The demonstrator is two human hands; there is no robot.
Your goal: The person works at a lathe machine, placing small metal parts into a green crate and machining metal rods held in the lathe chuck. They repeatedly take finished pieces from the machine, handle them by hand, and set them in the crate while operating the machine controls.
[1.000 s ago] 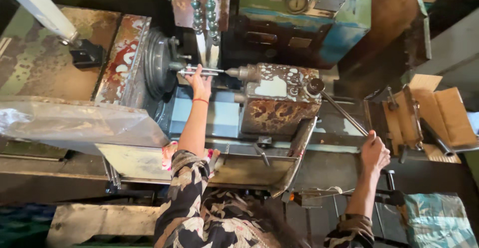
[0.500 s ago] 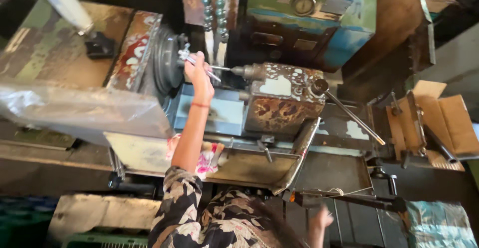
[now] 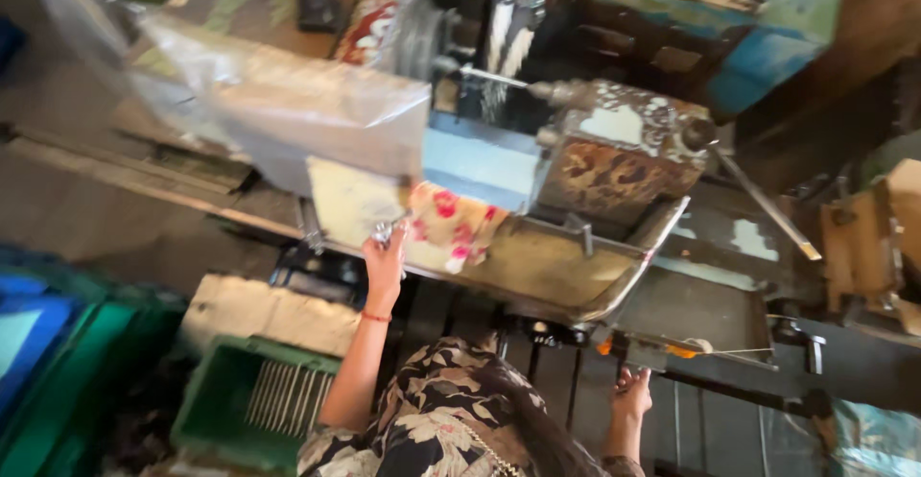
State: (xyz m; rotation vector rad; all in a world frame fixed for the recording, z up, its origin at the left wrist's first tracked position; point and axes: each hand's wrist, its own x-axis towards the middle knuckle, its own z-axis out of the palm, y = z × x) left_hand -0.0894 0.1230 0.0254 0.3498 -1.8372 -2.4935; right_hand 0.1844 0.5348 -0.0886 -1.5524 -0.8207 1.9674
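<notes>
My left hand (image 3: 385, 258) is at the front edge of an old lathe (image 3: 614, 151), fingers closed around a small metal part (image 3: 385, 234), beside a flowered cloth (image 3: 453, 227) lying in the chip tray (image 3: 614, 290). My right hand (image 3: 632, 393) is low at the machine's front, curled just under a black horizontal bar (image 3: 729, 391); whether it grips the bar is unclear. A thin metal rod (image 3: 491, 77) runs from the chuck area to the rusty tailstock.
A clear plastic sheet (image 3: 288, 103) drapes over the lathe's left side. A green crate (image 3: 251, 398) with metal rods stands on the floor at the left, blue and green bins (image 3: 48, 343) beyond it. Wooden pieces (image 3: 868, 247) sit at the right.
My left hand came down from the rod at the chuck to the tray's front edge. My right hand dropped from the lever at the right to the low bar. The view shifted left.
</notes>
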